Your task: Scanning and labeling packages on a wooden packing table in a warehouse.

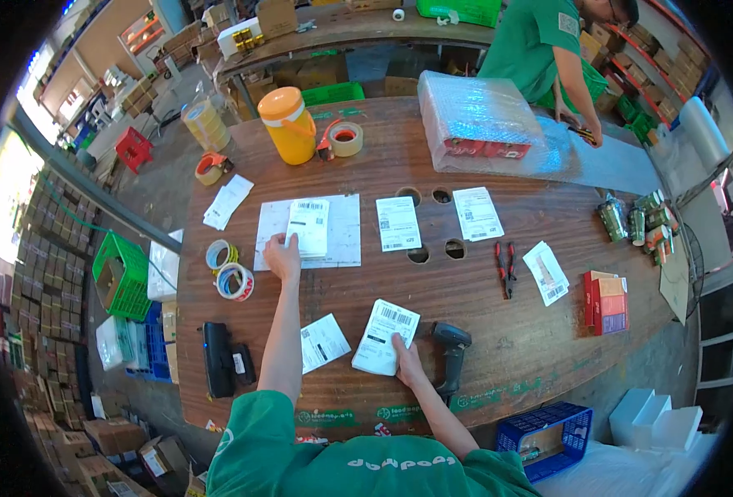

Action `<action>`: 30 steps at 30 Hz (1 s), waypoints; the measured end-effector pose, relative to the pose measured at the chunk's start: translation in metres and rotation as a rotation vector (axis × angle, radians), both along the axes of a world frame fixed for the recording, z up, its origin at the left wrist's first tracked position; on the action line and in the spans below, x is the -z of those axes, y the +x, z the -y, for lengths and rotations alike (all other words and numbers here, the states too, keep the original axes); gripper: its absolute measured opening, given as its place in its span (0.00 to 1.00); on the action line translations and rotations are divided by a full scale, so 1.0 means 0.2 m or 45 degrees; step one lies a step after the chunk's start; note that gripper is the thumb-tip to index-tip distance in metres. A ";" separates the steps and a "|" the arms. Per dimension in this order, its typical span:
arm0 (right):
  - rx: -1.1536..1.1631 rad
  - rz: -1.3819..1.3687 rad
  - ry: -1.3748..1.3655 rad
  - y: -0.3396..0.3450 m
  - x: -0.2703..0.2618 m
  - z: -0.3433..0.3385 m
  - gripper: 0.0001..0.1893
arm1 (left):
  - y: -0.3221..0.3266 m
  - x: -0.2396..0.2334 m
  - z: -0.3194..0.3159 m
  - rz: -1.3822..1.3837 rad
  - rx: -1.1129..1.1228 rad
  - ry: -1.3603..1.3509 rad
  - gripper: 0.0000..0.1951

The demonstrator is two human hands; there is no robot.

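Note:
In my right hand point(409, 361) is a thick stack of printed shipping labels point(379, 345), my thumb lying along its right edge. My left hand point(282, 256) touches the left edge of another label stack point(309, 223), which rests on a white paper sheet point(345, 239). Whether its fingers pinch a label is not clear. Between my forearms lies a loose label point(325, 343). A black handheld barcode scanner point(451, 338) is just right of my right hand. Two more groups of labels, one left point(397, 225) and one right point(478, 214), lie beyond, beside round holes in the wooden table point(354, 289).
Tape rolls point(235, 282), a yellow drink jug point(289, 127) and a black case point(218, 360) stand leftward. Rightward are pliers point(505, 270), more slips point(546, 273), small boxes point(609, 303) and cans point(646, 217). Across the table a co-worker point(531, 53) handles bubble wrap near a wrapped carton point(478, 118).

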State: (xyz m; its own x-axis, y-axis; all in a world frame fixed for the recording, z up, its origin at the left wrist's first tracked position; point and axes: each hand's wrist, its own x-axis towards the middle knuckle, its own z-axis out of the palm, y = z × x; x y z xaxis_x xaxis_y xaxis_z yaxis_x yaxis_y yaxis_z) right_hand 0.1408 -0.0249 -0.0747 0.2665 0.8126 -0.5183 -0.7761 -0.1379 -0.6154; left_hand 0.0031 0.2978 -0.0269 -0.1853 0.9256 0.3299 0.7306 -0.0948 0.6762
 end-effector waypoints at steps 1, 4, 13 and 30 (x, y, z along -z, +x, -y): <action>0.009 0.018 -0.025 0.02 0.01 0.00 0.20 | 0.03 0.00 0.02 -0.085 -0.042 -0.038 0.18; 0.011 0.012 -0.046 0.02 0.00 -0.01 0.21 | 0.07 -0.01 0.05 -0.207 -0.143 -0.047 0.20; -0.072 0.017 -0.055 0.01 -0.04 -0.01 0.20 | 0.24 -0.06 0.15 -0.500 0.020 -0.119 0.48; -0.050 -0.065 0.002 0.02 -0.07 -0.01 0.21 | 0.32 -0.09 0.06 -0.575 -0.079 -0.184 0.48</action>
State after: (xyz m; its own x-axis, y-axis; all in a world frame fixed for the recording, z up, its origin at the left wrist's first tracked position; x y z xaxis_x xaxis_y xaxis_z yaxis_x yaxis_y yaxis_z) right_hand 0.1456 -0.0236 -0.0613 0.2073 0.8228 -0.5292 -0.8005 -0.1683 -0.5753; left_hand 0.0662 0.2866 -0.0085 -0.1095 0.9597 0.2589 0.9556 0.0299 0.2932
